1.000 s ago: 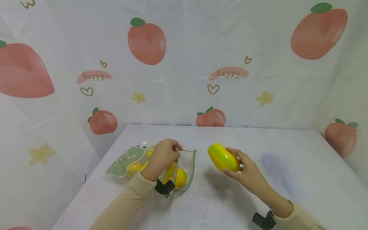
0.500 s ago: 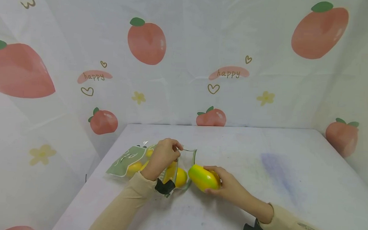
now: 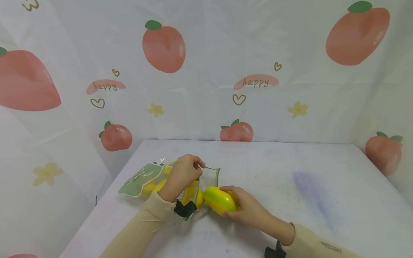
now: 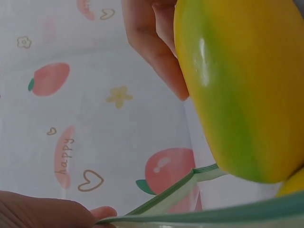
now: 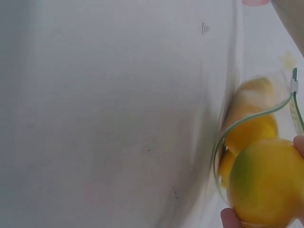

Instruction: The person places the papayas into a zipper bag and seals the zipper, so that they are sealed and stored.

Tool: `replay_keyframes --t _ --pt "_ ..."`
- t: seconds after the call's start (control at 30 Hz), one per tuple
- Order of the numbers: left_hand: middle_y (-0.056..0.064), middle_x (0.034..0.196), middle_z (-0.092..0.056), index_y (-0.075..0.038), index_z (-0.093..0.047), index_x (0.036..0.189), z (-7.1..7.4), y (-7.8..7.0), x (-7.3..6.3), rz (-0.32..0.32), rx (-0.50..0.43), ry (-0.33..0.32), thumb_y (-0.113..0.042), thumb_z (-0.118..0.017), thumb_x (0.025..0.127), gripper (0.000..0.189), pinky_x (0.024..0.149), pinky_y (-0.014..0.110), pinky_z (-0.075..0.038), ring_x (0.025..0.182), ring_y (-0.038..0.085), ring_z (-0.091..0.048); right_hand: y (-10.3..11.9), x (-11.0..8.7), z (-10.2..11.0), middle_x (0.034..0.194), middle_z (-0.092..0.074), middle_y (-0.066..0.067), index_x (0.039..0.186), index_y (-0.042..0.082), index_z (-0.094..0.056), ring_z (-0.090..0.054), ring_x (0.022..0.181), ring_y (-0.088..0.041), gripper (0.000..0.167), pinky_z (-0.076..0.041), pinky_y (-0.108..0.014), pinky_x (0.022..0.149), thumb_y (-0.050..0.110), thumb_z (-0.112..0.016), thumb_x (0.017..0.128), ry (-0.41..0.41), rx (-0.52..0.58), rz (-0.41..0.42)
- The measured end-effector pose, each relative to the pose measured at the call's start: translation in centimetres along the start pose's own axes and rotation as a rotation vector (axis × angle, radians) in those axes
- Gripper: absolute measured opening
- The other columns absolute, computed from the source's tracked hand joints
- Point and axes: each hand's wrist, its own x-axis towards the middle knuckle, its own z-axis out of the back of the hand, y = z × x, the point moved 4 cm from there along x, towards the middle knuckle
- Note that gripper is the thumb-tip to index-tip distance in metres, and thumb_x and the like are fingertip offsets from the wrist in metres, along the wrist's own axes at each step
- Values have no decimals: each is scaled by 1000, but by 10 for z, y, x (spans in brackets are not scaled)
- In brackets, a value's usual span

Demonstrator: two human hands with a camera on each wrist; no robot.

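Note:
My right hand (image 3: 246,206) grips a glossy yellow-and-green papaya (image 3: 219,200) from its right end. The papaya's front end is at the mouth of a clear zip bag (image 3: 141,181) with a green printed design. My left hand (image 3: 184,177) pinches the bag's upper edge and keeps the mouth apart. In the left wrist view the papaya (image 4: 237,90) fills the upper right, just over the green zip strip (image 4: 161,197). Several yellow fruits (image 5: 251,133) lie inside the bag in the right wrist view. My left forearm hides part of the bag in the head view.
A white table (image 3: 328,167) carries the bag on its left side, and a bluish stain (image 3: 310,193) marks its right half. Behind it hangs a white cloth (image 3: 200,106) printed with peaches. A small zip slider (image 5: 294,86) sits on the bag's strip.
My right hand has moved left with the papaya, from apart over the table to the bag's mouth, where it overlaps a yellow fruit. My left hand has stayed in place on the bag.

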Motion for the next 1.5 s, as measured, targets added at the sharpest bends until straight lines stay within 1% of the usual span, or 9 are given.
replay_keyframes --t 0.3,0.47,0.67,0.77,0.93,1.13,1.23,1.37,1.5 --pt "5 75 -62 -9 -72 90 -1 -3 -1 -19 5 -1 0 -63 83 14 51 24 -49 52 14 -58 3 11 -7 131 -58 -3 133 12 -52 -55 107 -16 60 -48 -44 96 20 -78 80 38 -15 31" --pt "4 73 -62 -8 -72 89 -1 -3 -1 -31 4 2 -1 -62 82 14 51 25 -48 53 15 -59 7 19 -10 128 -59 -1 133 12 -52 -55 104 -15 59 -48 -41 95 19 -78 80 62 -16 42" --pt "3 71 -61 -9 -72 90 -1 -4 0 -33 25 -2 -1 -62 82 14 51 24 -47 52 14 -57 11 29 -10 118 -62 -4 125 9 -48 -56 96 -15 58 -50 -38 87 16 -80 77 67 -44 48" --pt "3 70 -61 -9 -72 89 -1 -3 1 -36 38 -6 -1 -62 82 15 51 24 -47 52 14 -57 12 34 -9 116 -62 -6 122 8 -49 -56 97 -17 58 -50 -40 88 15 -81 74 59 -70 50" --pt "3 70 -61 -8 -73 89 -1 -2 2 -32 47 -9 -1 -62 82 15 51 23 -47 52 14 -57 12 40 -5 115 -60 -8 124 11 -55 -54 97 -20 60 -50 -43 87 19 -83 72 62 -134 44" --pt "3 70 -61 -8 -73 89 0 -2 2 -35 39 -16 -1 -62 82 15 51 23 -47 54 18 -62 11 45 0 115 -59 -10 129 14 -58 -52 93 -19 61 -50 -38 81 18 -83 73 105 -153 63" --pt "3 70 -62 -8 -73 88 0 -2 2 -39 36 -17 -1 -62 82 15 51 24 -47 57 21 -64 9 47 2 116 -59 -10 130 13 -59 -52 94 -19 61 -50 -38 82 15 -82 74 126 -150 64" --pt "3 70 -61 -9 -73 89 0 -2 2 -30 44 -15 -1 -62 82 14 51 23 -47 54 17 -61 6 49 1 115 -60 -9 129 13 -60 -53 97 -20 59 -50 -43 90 12 -82 74 164 -136 29" --pt "4 71 -60 -9 -73 90 0 -1 3 -10 55 -3 -2 -62 83 15 51 23 -47 53 13 -58 3 52 0 122 -61 -10 128 7 -57 -58 104 -24 60 -50 -45 94 11 -81 74 163 -104 34"
